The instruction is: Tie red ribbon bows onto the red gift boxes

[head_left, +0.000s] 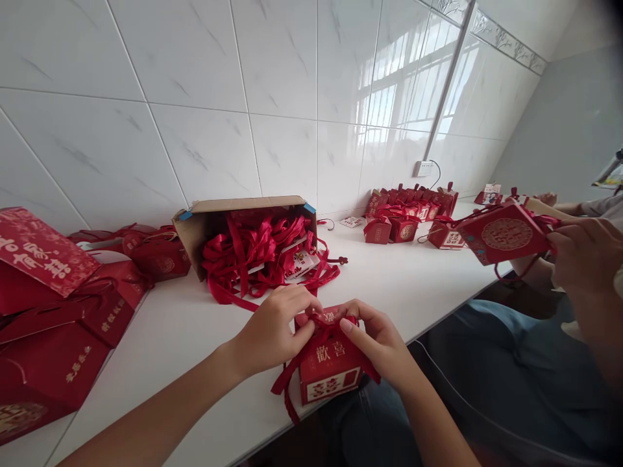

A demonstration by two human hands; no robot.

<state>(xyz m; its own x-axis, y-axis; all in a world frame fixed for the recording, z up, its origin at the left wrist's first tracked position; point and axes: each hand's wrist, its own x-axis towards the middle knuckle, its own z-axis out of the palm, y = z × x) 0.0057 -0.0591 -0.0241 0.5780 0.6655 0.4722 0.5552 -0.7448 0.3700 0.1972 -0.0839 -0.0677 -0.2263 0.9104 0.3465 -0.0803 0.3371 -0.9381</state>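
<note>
A small red gift box (328,366) with gold characters sits at the near edge of the white table (409,285). A red ribbon (325,324) crosses its top and hangs down its left side. My left hand (272,327) pinches the ribbon at the box's top left. On the top right, my right hand (377,340) pinches the same ribbon. Both hands have their fingers closed on it.
A cardboard box (204,224) lies on its side spilling red ribbons (265,256). Red gift bags (53,311) are stacked at left. Several finished red boxes (409,211) stand at the back right. Another person's hand (584,259) holds a red box (503,235) at right.
</note>
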